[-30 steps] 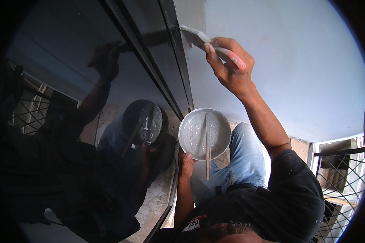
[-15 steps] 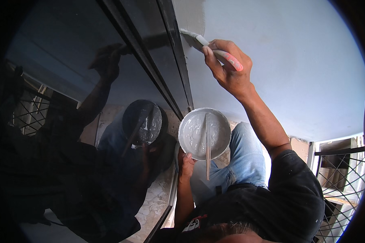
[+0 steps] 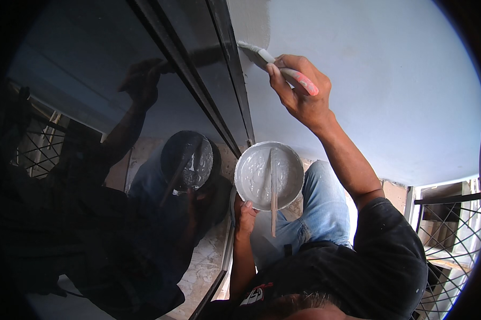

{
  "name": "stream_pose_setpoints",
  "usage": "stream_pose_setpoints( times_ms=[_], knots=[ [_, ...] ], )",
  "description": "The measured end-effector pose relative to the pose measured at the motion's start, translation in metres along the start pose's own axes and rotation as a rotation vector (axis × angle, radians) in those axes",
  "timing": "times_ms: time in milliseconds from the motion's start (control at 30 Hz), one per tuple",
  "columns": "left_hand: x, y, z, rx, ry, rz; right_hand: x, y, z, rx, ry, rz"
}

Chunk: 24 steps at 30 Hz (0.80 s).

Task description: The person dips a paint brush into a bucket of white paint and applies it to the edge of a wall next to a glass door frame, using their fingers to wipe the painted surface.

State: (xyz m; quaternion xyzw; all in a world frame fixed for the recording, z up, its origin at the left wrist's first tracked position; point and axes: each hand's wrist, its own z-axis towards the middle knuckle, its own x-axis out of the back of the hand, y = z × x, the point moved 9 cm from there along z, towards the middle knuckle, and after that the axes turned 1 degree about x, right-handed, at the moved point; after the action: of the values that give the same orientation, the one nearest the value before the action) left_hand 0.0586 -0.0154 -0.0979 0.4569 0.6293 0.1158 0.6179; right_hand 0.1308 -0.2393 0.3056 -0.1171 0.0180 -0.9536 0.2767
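My right hand (image 3: pixel 306 92) is closed round the red and grey handle of a paintbrush (image 3: pixel 265 56). The brush's bristles touch the pale wall (image 3: pixel 358 80) right beside the dark frame (image 3: pixel 231 64), where a band of wet grey paint (image 3: pixel 249 24) shows. Lower down, my left hand (image 3: pixel 246 216) grips a round paint bucket (image 3: pixel 299 178) at its near side, thumb up by the rim; the other fingers are hidden under it. Thick grey paint coats the inside. A wooden stick (image 3: pixel 274 202) leans in the bucket and sticks out over the near rim.
A dark glossy glass panel (image 3: pixel 91 106) fills the left and mirrors my arms and the bucket. A black metal lattice (image 3: pixel 448 229) stands at the right. My bent knee in jeans (image 3: pixel 328 197) lies just right of the bucket; stained floor (image 3: pixel 198 272) shows below.
My right hand and the brush have shifted very slightly down along the wall edge. The bucket and my left hand stay where they were.
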Motion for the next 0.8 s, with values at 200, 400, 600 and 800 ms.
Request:
stream_pose_setpoints(
  times_ms=[200, 400, 600, 800],
  knots=[
    [-0.011, 0.01, 0.0, -0.022, 0.044, 0.021, -0.002, 0.001, -0.003, -0.015, -0.008, 0.014],
    [-0.015, 0.011, -0.001, -0.004, 0.061, 0.038, -0.003, 0.002, -0.006, 0.002, -0.019, -0.01],
    [-0.016, 0.012, 0.0, -0.008, 0.053, 0.04, -0.004, 0.002, -0.008, -0.002, -0.031, -0.02],
    [-0.015, 0.014, 0.0, -0.027, 0.044, 0.035, -0.005, 0.002, -0.01, -0.025, 0.03, 0.023]
  ],
)
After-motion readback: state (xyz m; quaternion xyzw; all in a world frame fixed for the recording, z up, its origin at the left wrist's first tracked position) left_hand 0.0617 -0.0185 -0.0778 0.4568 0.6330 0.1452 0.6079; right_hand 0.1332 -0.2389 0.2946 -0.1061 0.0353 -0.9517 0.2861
